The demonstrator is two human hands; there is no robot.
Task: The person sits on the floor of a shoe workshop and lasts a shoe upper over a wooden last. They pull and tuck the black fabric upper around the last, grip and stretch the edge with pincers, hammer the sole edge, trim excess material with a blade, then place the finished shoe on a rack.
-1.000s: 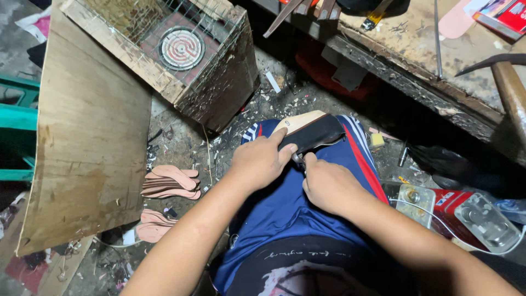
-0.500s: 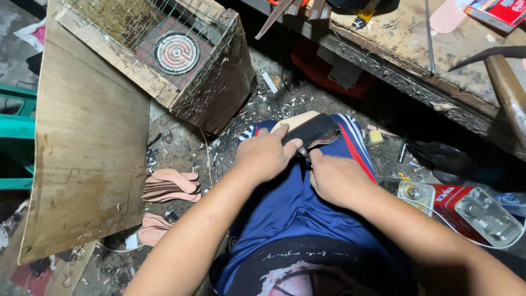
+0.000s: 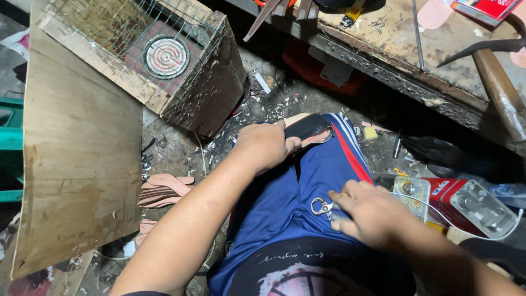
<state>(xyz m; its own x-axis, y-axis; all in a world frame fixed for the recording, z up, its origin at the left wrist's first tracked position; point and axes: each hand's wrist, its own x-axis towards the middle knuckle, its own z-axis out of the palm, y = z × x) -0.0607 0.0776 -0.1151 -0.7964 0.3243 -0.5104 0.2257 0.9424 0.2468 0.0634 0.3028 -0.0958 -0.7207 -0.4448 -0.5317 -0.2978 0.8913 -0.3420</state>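
Here, the left hand (image 3: 266, 145) pins a dark leather piece (image 3: 307, 129) flat on the knee while the right hand (image 3: 372, 214) pinches a metal clasp (image 3: 322, 206) (best kept steady on the thigh).

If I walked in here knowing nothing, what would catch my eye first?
Probably the left hand pressing a dark leather piece on the knee, and the right hand by a small metal clasp on the blue shorts. Then the wire-meshed wooden box, upper left.
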